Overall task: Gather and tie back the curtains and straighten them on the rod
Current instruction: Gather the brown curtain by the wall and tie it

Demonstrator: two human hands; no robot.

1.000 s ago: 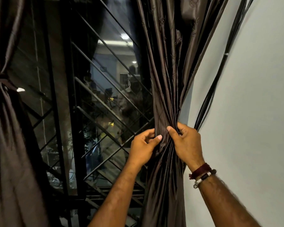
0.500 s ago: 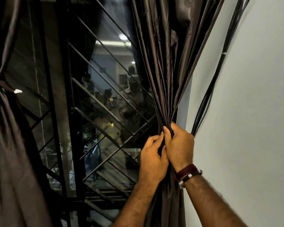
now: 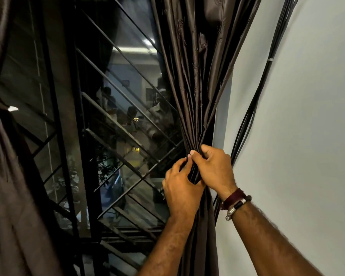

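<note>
Gathering step: left hand and right hand both pinch right curtain bunched tight. Next, probably: a tie around it.

wall: pale, right | window: dark, diagonal bars | cables: black, seemingly along wall

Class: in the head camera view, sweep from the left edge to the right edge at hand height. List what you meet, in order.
Left curtain → window grille bars → left hand → gathered right curtain, in both hands' grip → right hand → black cables → white wall.
</note>
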